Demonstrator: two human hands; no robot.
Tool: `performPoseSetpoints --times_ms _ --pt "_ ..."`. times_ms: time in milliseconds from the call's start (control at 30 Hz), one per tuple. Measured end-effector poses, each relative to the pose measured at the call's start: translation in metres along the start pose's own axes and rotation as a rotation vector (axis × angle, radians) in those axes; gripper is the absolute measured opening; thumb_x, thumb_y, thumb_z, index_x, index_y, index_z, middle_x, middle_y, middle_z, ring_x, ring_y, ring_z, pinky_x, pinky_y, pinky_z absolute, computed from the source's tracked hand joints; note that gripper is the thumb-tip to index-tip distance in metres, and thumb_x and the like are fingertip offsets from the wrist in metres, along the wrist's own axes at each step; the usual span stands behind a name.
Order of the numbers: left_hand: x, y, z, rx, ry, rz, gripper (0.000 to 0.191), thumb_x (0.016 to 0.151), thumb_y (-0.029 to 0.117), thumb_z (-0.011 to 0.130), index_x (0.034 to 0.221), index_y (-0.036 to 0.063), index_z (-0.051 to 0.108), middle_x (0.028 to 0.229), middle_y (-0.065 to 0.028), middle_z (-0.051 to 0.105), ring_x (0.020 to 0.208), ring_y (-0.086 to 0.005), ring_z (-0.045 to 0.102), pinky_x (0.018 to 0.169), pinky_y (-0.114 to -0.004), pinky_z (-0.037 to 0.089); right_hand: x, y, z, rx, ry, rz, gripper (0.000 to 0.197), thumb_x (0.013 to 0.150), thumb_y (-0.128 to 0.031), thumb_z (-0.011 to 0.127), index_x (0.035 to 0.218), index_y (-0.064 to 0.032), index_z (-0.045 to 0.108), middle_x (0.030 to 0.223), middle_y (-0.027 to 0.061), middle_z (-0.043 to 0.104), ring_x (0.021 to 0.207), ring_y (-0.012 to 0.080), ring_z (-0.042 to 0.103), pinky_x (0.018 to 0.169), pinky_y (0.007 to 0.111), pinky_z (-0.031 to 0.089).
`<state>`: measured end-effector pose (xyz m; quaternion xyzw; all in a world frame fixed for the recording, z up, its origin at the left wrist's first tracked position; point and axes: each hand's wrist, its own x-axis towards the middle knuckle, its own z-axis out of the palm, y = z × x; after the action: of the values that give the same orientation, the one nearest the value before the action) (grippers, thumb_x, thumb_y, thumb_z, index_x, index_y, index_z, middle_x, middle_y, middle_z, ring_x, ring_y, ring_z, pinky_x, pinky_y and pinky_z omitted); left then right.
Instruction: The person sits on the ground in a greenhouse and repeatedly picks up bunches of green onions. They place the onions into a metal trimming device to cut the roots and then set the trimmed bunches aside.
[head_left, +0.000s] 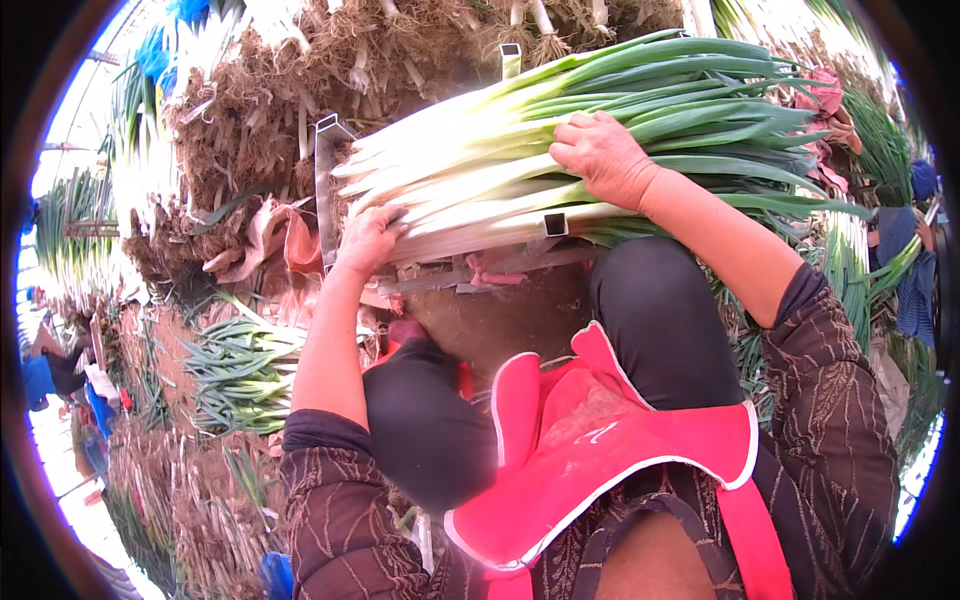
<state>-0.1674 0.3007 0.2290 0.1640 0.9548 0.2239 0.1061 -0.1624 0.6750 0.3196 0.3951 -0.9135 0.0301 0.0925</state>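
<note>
Before me a thick bundle of long green onions (480, 157) lies in a metal rack, white ends left and green leaves right. An upright metal end plate (325, 195) stands by the white ends. Square-tube posts rise on the far side (511, 64) and near side (555, 224) of the bundle. My left hand (371, 238) is curled on the white stalks at the lower left corner. On top, where white turns green, my right hand (606, 160) has its fingers bent around some stalks. The undersides of both hands are hidden.
Beyond the rack, green onions with dirty roots (360, 52) are heaped. A trimmed pile (247, 371) lies on the left, with more rooted stalks (202, 502) below it. A pink strip (491, 274) hangs under the rack. Another person's sleeve (916, 285) shows far right.
</note>
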Motion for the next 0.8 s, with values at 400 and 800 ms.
performPoseSetpoints --times_ms 400,800 --pt "0.014 0.017 0.006 0.192 0.168 0.154 0.022 0.079 0.009 0.058 0.097 0.0088 0.071 0.098 -0.0156 0.061 0.099 -0.0356 0.059 0.086 -0.043 0.048 -0.013 0.001 0.014 0.047 -0.082 -0.06 0.009 0.069 -0.007 0.059 0.077 -0.0108 0.058 0.084 0.006 0.057 0.085 0.0262 0.057 0.072 0.039 0.047" --pt "0.036 0.037 0.003 0.283 0.309 0.135 0.038 0.082 0.011 0.06 0.12 0.0108 0.054 0.12 -0.0126 0.055 0.119 -0.031 0.048 0.103 -0.043 0.036 0.022 0.011 -0.005 0.052 -0.156 0.149 0.011 0.076 -0.006 0.057 0.087 -0.0084 0.059 0.099 0.0092 0.054 0.102 0.0279 0.052 0.081 0.046 0.04"
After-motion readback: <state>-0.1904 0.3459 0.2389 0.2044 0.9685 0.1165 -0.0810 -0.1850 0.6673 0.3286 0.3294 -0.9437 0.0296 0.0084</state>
